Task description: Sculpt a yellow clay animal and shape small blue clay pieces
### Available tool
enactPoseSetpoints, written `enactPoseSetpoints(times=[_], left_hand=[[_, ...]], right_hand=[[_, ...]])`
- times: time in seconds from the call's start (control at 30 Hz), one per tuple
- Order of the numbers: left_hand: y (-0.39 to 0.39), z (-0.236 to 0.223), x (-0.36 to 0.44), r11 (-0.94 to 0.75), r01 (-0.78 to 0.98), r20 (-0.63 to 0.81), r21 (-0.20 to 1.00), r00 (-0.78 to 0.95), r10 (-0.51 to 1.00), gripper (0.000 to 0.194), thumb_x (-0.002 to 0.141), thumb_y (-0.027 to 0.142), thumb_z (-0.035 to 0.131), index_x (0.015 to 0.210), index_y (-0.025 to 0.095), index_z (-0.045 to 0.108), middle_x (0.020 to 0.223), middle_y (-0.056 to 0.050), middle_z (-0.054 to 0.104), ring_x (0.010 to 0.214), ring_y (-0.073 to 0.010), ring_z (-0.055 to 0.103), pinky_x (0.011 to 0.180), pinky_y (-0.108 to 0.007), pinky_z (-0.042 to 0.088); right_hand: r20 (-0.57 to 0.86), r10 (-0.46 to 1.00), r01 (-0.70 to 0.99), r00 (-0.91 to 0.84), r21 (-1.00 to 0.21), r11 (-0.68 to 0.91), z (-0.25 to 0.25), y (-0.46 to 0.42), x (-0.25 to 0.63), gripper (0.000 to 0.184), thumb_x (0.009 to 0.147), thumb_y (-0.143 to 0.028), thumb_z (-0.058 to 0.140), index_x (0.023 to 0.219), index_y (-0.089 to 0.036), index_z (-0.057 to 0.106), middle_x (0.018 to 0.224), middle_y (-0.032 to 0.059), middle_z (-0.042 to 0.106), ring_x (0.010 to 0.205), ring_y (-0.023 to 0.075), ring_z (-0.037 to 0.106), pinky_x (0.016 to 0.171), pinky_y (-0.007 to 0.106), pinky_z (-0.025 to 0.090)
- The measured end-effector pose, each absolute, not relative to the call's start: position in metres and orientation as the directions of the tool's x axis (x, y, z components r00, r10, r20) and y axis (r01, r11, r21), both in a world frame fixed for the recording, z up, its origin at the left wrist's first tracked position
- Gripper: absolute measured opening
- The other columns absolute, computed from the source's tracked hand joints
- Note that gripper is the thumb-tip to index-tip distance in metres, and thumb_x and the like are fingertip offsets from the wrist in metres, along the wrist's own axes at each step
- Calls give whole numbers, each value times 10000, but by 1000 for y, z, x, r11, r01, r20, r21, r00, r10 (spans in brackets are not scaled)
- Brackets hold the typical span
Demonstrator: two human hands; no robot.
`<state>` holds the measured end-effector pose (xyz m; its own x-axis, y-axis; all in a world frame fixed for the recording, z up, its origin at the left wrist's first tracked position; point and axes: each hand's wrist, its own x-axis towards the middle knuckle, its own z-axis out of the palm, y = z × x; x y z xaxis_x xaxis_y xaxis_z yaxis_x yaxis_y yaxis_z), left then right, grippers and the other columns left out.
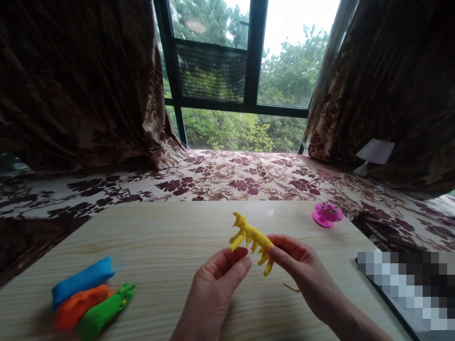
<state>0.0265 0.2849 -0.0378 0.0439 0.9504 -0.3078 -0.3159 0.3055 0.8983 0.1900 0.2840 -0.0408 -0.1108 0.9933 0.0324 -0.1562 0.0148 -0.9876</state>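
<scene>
A yellow modelling-clay animal [254,235] with a head, a long body and several thin legs is above the table, tilted with its head up and to the left. My right hand [307,267] pinches its rear end between thumb and fingers. My left hand [222,279] is closed in a pinch just below the animal's front legs. Whatever lies between its fingertips is too small to make out. A thin yellow clay strand [291,287] shows beside my right hand; whether it hangs or lies on the table I cannot tell.
On the pale wooden table [159,246], blue [83,280], orange [80,305] and green [101,315] clay lumps lie at the left. A pink clay piece with green dots [327,214] stands at the back right. A blurred-out flat device [408,293] is at the right edge. Behind is floral cloth [245,177].
</scene>
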Motion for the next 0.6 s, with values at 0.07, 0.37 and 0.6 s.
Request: enactPoseSetpoints(times=[0.07, 0.37, 0.6], left_hand=[[285, -38, 28, 281, -327, -283, 902, 43, 958, 310, 581, 275, 778, 865, 173, 709, 900, -58, 708, 931, -210, 602, 876, -293, 424], [283, -44, 30, 238, -404, -268, 883, -18, 963, 346, 598, 234, 772, 926, 178, 678, 907, -41, 691, 891, -175, 598, 860, -282, 444], [286, -44, 30, 227, -402, -266, 887, -44, 963, 253, 588, 239, 770, 830, 188, 715, 762, -15, 686, 807, -171, 600, 783, -276, 468]], right_hand=[[33, 993, -156, -115, -988, 15, -41, 284, 190, 192, 810, -313, 644, 961, -196, 661, 891, 4, 673, 847, 136, 591, 749, 203, 454], [35, 988, -153, -149, -988, 12, -45, 284, 187, 189, 816, -305, 634, 956, -179, 653, 897, 19, 663, 847, 151, 601, 749, 229, 474], [39, 985, -127, -170, -992, 17, -45, 283, 186, 218, 825, -319, 620, 992, -183, 654, 902, 25, 666, 884, 173, 615, 780, 254, 486]])
